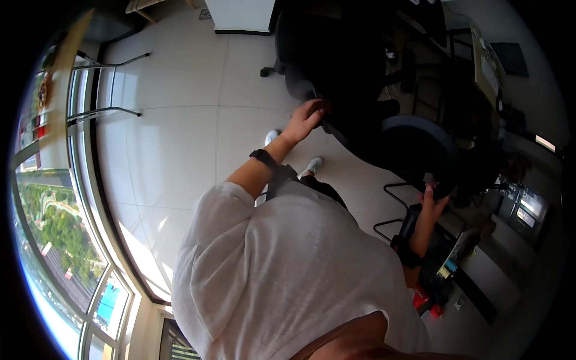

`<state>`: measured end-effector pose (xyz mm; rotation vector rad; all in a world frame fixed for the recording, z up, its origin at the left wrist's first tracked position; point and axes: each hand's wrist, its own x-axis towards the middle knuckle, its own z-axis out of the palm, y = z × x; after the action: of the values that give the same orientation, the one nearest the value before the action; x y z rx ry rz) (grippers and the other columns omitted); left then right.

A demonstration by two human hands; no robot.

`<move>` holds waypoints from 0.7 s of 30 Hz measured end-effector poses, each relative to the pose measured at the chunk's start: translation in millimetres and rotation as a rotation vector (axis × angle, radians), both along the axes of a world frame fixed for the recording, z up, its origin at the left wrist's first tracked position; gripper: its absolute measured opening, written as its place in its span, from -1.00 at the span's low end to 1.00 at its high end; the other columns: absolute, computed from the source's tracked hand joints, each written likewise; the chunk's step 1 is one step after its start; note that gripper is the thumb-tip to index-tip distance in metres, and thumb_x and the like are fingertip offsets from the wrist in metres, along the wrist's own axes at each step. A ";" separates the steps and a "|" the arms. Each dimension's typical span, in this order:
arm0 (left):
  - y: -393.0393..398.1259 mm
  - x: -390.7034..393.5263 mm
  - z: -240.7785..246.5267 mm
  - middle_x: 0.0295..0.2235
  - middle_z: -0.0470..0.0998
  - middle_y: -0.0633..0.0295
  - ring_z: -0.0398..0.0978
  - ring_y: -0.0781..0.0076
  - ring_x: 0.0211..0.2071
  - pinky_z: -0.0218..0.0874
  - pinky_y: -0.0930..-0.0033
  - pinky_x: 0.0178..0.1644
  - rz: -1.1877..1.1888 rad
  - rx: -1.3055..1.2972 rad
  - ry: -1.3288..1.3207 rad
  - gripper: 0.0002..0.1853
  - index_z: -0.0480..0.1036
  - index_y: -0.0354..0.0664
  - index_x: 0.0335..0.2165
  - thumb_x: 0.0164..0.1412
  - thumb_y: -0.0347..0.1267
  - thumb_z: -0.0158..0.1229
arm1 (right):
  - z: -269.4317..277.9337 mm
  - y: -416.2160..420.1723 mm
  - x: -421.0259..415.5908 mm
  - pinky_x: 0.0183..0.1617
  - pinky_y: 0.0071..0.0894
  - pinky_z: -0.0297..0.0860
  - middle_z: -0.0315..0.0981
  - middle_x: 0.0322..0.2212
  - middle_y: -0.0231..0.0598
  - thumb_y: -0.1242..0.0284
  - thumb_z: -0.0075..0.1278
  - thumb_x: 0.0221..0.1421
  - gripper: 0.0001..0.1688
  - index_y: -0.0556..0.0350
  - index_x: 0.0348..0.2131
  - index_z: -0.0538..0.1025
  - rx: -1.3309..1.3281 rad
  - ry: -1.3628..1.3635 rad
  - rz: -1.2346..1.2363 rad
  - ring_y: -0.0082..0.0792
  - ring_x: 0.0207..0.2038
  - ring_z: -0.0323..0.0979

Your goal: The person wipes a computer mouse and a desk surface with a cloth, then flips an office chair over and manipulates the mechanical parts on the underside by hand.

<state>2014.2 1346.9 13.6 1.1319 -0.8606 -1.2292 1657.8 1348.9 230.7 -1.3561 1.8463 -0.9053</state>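
A black office chair [333,54] stands before me, much of its shape lost in deep shadow. On its near left edge, my left hand [308,119] has its fingers curled around a dark part. My right hand [433,200] is farther right, gripping the dark edge below a curved black backrest [418,128], thumb uppermost. Whether that backrest belongs to the same chair cannot be told in the dark. A caster [268,72] shows at the chair's left side. Black bands circle both my wrists.
A light wooden table [60,85] with metal legs stands by the windows [67,216] at left. A white cabinet [240,15] is at the top. Metal chair legs [389,225] stand near my right arm. Red packets [423,299] lie behind it. Pale tiles [175,148] cover the floor.
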 end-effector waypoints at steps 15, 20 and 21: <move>-81.1 19.4 0.9 -0.20 0.52 0.07 0.44 0.29 -0.13 0.22 0.30 0.02 -0.848 0.007 -0.343 -0.47 0.34 -0.28 0.03 0.13 -0.21 0.00 | -6.5 0.8 2.6 -0.26 -0.43 0.33 0.32 -0.22 -0.26 0.46 -0.09 0.08 -0.44 0.10 0.07 0.14 -0.044 0.052 -0.070 -0.48 -0.27 0.29; -114.9 37.7 -6.3 -0.18 0.52 0.05 0.45 0.11 -0.11 0.25 0.22 0.03 -0.904 0.291 -0.760 -0.57 0.41 -0.15 -0.02 0.09 -0.43 0.01 | -16.6 -0.8 -20.2 -0.23 -0.42 0.32 0.34 -0.22 -0.25 0.46 -0.10 0.08 -0.46 0.15 0.06 0.20 -0.010 0.133 -0.194 -0.47 -0.29 0.30; -119.7 44.1 -20.8 -0.18 0.52 0.05 0.46 0.10 -0.12 0.27 0.22 0.01 -0.849 0.242 -0.831 -0.59 0.43 -0.14 -0.04 0.07 -0.45 0.02 | -25.4 -0.6 -41.0 -0.23 -0.42 0.32 0.34 -0.22 -0.25 0.46 -0.10 0.08 -0.46 0.15 0.06 0.20 -0.023 0.127 -0.231 -0.47 -0.29 0.30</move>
<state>2058.3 1227.3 -7.2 1.5765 -2.0055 -1.5649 1616.8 1348.3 205.4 -1.2570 2.1285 -0.9781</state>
